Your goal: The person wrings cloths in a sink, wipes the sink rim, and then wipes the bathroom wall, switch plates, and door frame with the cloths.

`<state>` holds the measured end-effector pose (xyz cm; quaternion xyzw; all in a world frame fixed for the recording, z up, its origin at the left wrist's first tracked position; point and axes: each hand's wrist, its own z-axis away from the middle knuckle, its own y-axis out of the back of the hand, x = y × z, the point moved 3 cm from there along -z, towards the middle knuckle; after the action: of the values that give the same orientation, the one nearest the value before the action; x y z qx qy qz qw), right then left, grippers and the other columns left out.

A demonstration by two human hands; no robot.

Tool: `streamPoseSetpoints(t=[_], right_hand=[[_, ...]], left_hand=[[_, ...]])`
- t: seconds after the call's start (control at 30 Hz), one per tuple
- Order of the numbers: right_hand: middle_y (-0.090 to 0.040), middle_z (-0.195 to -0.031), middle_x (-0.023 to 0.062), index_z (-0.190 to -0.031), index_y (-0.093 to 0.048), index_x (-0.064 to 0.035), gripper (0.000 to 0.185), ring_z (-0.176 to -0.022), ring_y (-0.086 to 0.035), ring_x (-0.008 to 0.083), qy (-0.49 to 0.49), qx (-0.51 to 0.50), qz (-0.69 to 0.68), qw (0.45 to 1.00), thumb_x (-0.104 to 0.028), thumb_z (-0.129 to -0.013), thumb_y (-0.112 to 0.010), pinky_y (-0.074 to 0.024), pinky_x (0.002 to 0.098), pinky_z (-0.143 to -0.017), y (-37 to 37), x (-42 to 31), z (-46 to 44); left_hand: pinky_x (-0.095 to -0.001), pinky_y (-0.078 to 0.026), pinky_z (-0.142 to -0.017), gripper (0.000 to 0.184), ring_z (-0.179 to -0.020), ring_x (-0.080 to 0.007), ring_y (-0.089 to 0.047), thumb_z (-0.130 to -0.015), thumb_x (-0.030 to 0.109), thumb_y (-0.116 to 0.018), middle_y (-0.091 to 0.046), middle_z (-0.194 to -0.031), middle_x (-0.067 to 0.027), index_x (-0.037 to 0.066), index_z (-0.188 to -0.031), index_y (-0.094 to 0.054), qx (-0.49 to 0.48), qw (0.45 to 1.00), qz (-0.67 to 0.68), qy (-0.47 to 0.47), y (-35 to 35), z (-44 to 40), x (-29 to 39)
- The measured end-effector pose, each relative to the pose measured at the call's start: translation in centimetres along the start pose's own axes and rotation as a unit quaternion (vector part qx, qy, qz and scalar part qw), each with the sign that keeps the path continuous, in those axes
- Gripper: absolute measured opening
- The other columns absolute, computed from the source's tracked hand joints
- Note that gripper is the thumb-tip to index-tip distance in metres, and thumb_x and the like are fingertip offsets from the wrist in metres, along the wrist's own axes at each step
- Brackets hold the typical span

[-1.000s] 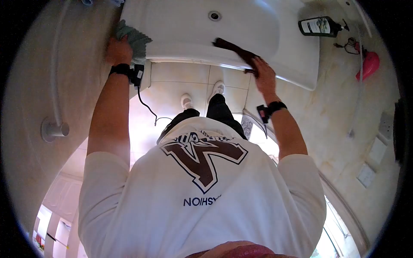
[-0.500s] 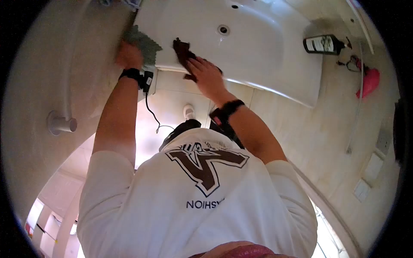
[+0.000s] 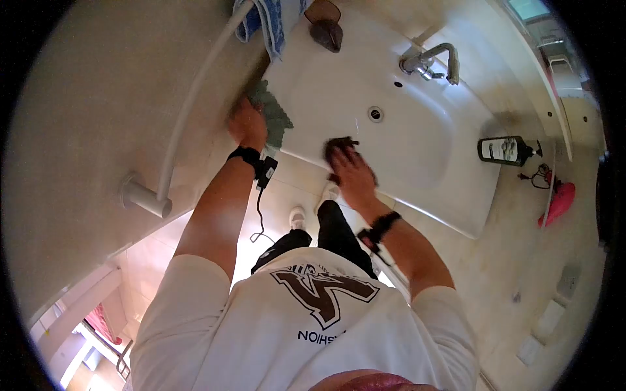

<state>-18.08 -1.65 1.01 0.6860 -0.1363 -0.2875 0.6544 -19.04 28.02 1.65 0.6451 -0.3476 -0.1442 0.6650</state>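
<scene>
A dark brown cloth point(image 3: 339, 144) lies bunched on the front rim of the white sink point(image 3: 326, 85). My right hand point(image 3: 355, 174) presses down on it, fingers over the fabric, slightly blurred. At the sink's left end, my left hand point(image 3: 248, 124) is closed on a grey-green cloth point(image 3: 277, 120), which hangs out to the right over the corner. The fingertips of that hand are partly hidden. Each wrist wears a black strap, and a small black device point(image 3: 266, 173) with a cable sits at the left one.
A chrome faucet point(image 3: 433, 62) stands at the back of the basin. A dark pump bottle point(image 3: 505, 151) is on the right ledge, near a pink object point(image 3: 559, 203). A brown and grey item point(image 3: 326, 29) rests at the back left, beside a blue towel point(image 3: 261, 26) on a rail point(image 3: 186, 111).
The view has tilted up, bringing in the faucet and towel. Under my right hand the brown cloth has bunched up and its far end has drawn in. My left hand keeps hold of the grey-green cloth.
</scene>
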Motion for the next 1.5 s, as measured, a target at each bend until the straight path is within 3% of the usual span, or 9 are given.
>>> streamPoseSetpoints(t=[0.3, 0.77, 0.83, 0.87, 0.93, 1.07, 1.33, 1.43, 1.5], right_hand=[[-0.041, -0.145, 0.0105, -0.135, -0.045, -0.0046, 0.051, -0.136, -0.033, 0.0338, 0.174, -0.043, -0.072, 0.981, -0.019, -0.088, -0.056, -0.0261, 0.0447, -0.114, 1.0, -3.4, -7.4], [-0.052, -0.132, 0.0175, -0.129, -0.051, -0.0036, 0.045, -0.126, -0.045, 0.0358, 0.151, -0.122, -0.286, 0.939, -0.025, -0.091, -0.057, -0.0359, 0.0467, -0.106, -1.8, -4.3, -14.3], [-0.058, -0.123, 0.0172, -0.126, -0.052, -0.0031, 0.039, -0.115, -0.055, 0.031, -0.093, -0.248, -0.597, 0.757, -0.03, -0.097, -0.053, -0.0434, 0.0423, -0.1, -2.4, -1.6, -14.5], [-0.058, -0.123, 0.0172, -0.126, -0.052, -0.0031, 0.039, -0.115, -0.055, 0.031, -0.091, -0.245, -0.593, 0.762, -0.03, -0.097, -0.053, -0.0434, 0.0423, -0.1, -0.7, -0.5, -14.5], [-0.057, -0.125, 0.0129, -0.129, -0.05, -0.0025, 0.043, -0.116, -0.055, 0.0266, -0.224, -0.161, -0.848, 0.452, -0.032, -0.098, -0.052, -0.0431, 0.0405, -0.101, 3.1, 1.6, -13.6], [-0.049, -0.137, 0.0105, -0.136, -0.043, -0.0015, 0.054, -0.126, -0.046, 0.0272, -0.182, -0.08, -0.887, 0.418, -0.036, -0.096, -0.053, -0.038, 0.0427, -0.106, 10.3, 3.3, -13.4], [-0.052, -0.133, 0.0111, -0.127, -0.052, 0.0007, 0.052, -0.115, -0.055, 0.0254, 0.059, 0.032, -0.817, 0.572, -0.029, -0.087, -0.07, -0.0451, 0.0393, -0.099, 20.2, -2.4, -15.5], [-0.058, -0.117, 0.013, -0.111, -0.063, -0.0059, 0.046, -0.107, -0.057, 0.0299, 0.235, 0.177, -0.559, 0.775, -0.02, -0.071, -0.081, -0.0469, 0.0421, -0.09, 23.1, -7.6, -15.6], [-0.058, -0.109, 0.0132, -0.101, -0.066, -0.0064, 0.041, -0.101, -0.056, 0.0323, 0.405, 0.25, -0.384, 0.791, -0.017, -0.065, -0.082, -0.0439, 0.0432, -0.09, 25.0, -12.0, -15.6]], left_hand=[[-0.0481, -0.048, -0.084, 0.036, -0.097, -0.0378, -0.062, -0.091, 0.029, -0.058, -0.064, -0.108, -0.0198, 0.006, -0.118, -0.053, -0.021, 1.0, 0.002, -0.023, 0.1, -0.2, 0.1], [-0.048, -0.049, -0.085, 0.038, -0.105, -0.037, -0.058, -0.086, 0.014, -0.055, -0.062, -0.113, -0.0184, 0.008, -0.123, -0.054, -0.026, 0.999, 0.012, -0.023, 0.2, -0.4, -0.5], [-0.0477, -0.049, -0.086, 0.038, -0.107, -0.0366, -0.057, -0.085, 0.012, -0.054, -0.062, -0.115, -0.0179, 0.008, -0.124, -0.055, 0.001, 0.997, 0.06, -0.04, 0.3, 0.0, -0.9], [-0.0475, -0.048, -0.088, 0.04, -0.109, -0.0362, -0.056, -0.085, 0.009, -0.052, -0.061, -0.116, -0.0174, 0.009, -0.124, -0.055, 0.017, 0.993, 0.102, -0.057, 0.4, 0.3, -0.8], [-0.0449, -0.049, -0.088, 0.038, -0.108, -0.0356, -0.058, -0.084, 0.005, -0.051, -0.062, -0.114, -0.0181, 0.008, -0.122, -0.057, 0.031, 0.988, 0.137, -0.065, 0.8, 1.8, -0.8], [-0.0366, -0.049, -0.088, 0.04, -0.103, -0.0342, -0.063, -0.083, -0.005, -0.046, -0.064, -0.108, -0.0201, 0.004, -0.12, -0.058, -0.137, 0.925, 0.354, -0.016, 9.5, 6.5, 2.1], [-0.0336, -0.05, -0.085, 0.049, -0.096, -0.0327, -0.065, -0.065, -0.012, -0.044, -0.066, -0.105, -0.0197, -0.003, -0.111, -0.061, -0.111, 0.871, 0.425, -0.218, 28.0, 10.4, 3.4], [-0.0344, -0.053, -0.074, 0.035, -0.084, -0.0296, -0.068, -0.069, -0.006, -0.059, -0.069, -0.094, -0.0177, -0.003, -0.104, -0.064, 0.094, 0.853, 0.416, -0.3, 33.5, 11.3, 1.7], [-0.0361, -0.053, -0.07, 0.038, -0.079, -0.0295, -0.067, -0.065, -0.002, -0.068, -0.069, -0.092, -0.017, -0.002, -0.103, -0.064, 0.267, 0.872, 0.25, -0.327, 35.3, 11.6, 0.1]])
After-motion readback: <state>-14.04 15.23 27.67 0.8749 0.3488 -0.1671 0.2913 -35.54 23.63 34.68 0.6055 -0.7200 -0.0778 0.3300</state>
